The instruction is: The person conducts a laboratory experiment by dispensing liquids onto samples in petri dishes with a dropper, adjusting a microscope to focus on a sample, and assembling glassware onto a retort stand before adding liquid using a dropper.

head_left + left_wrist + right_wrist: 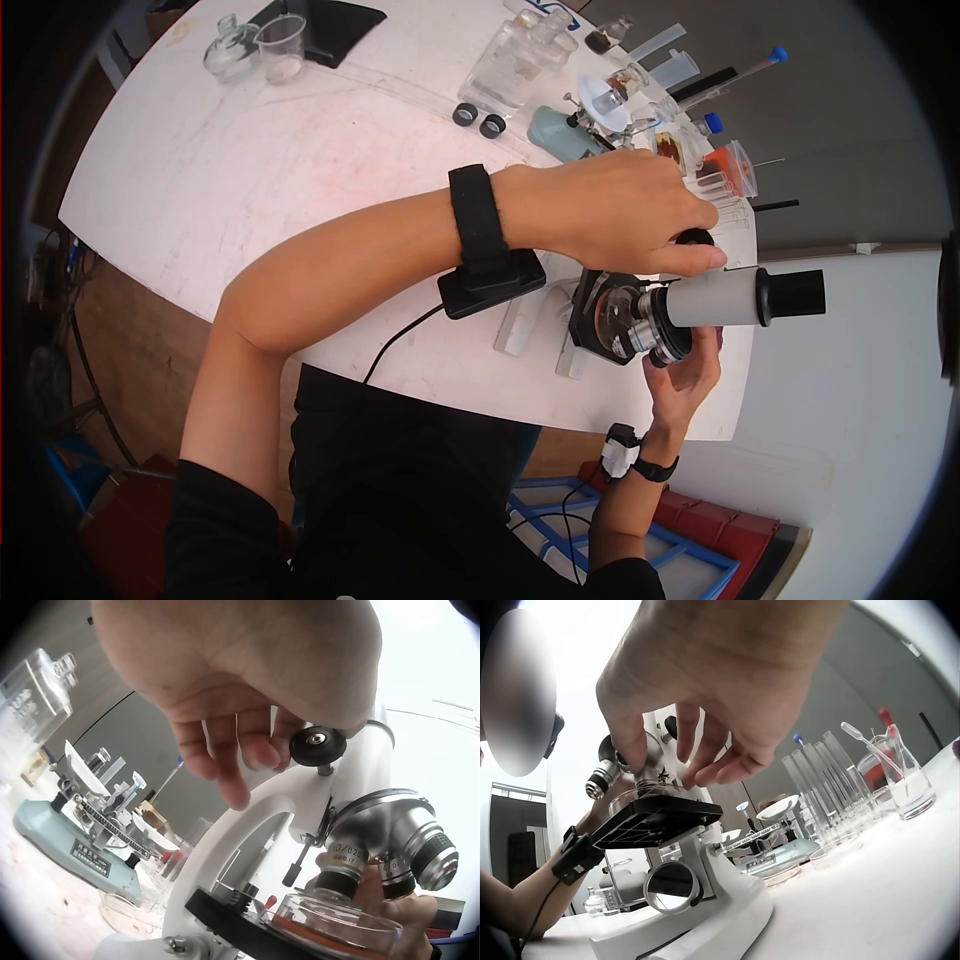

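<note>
A white-and-black microscope (712,297) stands at the table's front right edge. My left hand (625,205) reaches over to its arm, thumb and index finger pinching the black focus knob (318,745). On the black stage (660,821) sits a clear petri dish (341,919) with an orange-red layer, right under the objective lens (341,866). Across the microscope, my right hand (712,682) has its thumb beside the objectives and its bent fingertips close over the dish. I cannot tell whether it holds either of them.
A balance scale (79,851) stands behind the microscope. Several test tubes (829,776) and a glass beaker (909,780) with a dropper are near it. Further off are a clear bottle (510,65), two black caps (478,119), a plastic cup (282,50) and a dark tray (335,28).
</note>
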### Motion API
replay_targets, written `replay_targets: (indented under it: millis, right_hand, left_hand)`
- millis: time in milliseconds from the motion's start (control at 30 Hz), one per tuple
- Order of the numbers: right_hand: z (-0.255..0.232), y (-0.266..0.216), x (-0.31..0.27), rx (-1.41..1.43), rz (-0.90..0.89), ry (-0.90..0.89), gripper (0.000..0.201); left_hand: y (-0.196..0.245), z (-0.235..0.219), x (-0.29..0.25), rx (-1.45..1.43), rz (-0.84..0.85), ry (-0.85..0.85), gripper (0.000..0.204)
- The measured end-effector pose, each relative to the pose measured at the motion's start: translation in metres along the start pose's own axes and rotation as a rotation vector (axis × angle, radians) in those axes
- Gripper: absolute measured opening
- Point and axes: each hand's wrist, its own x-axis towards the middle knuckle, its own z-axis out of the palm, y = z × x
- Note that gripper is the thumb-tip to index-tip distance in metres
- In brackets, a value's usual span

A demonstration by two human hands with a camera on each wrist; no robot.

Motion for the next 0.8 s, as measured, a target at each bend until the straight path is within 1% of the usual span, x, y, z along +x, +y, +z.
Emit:
replay_targets:
  millis: [67,133,167,233,367,433,533,567,633,667,733,800]
  right_hand:
    - [0.003,-0.002,0.000,0.005,-0.024,-0.021,0.075]
    - [0.008,-0.003,-0.001,0.028,0.013,-0.040,0.084]
    - [0.010,-0.004,0.000,0.027,0.017,-0.041,0.084]
    - [0.013,-0.007,0.002,0.013,0.085,-0.035,0.087]
    - [0.014,-0.009,0.007,-0.040,0.108,-0.060,0.086]
    - [0.014,-0.010,0.008,-0.080,0.132,-0.124,0.083]
    - [0.016,-0.013,0.009,-0.083,0.163,-0.142,0.086]
    - [0.017,-0.013,0.008,-0.082,0.161,-0.139,0.086]
    - [0.018,-0.010,0.004,-0.084,0.083,-0.101,0.093]
    - [0.018,-0.008,0.002,-0.083,0.082,-0.097,0.093]
    - [0.016,-0.004,-0.005,-0.089,0.022,-0.074,0.102]
    - [0.015,-0.006,-0.011,-0.075,0.038,-0.063,0.105]
  left_hand:
    - [-0.001,0.000,0.001,-0.001,0.002,0.002,0.043]
    - [-0.002,0.000,0.001,0.003,0.010,0.014,0.043]
    - [-0.002,0.000,0.002,0.000,0.008,0.015,0.043]
    - [-0.002,0.000,0.002,0.001,-0.004,0.017,0.043]
    - [0.000,-0.002,0.002,-0.006,-0.020,-0.002,0.043]
    - [0.001,-0.003,0.003,-0.014,-0.031,-0.001,0.043]
    - [0.001,-0.003,0.002,-0.021,-0.034,-0.004,0.042]
    - [0.001,-0.003,0.002,-0.019,-0.032,-0.007,0.042]
    - [-0.001,-0.001,0.002,-0.030,-0.029,0.008,0.042]
    - [-0.001,0.000,0.001,-0.029,-0.027,0.005,0.042]
    - [-0.002,0.000,0.001,-0.026,-0.016,0.008,0.043]
    - [-0.002,0.000,0.001,-0.019,-0.018,-0.001,0.043]
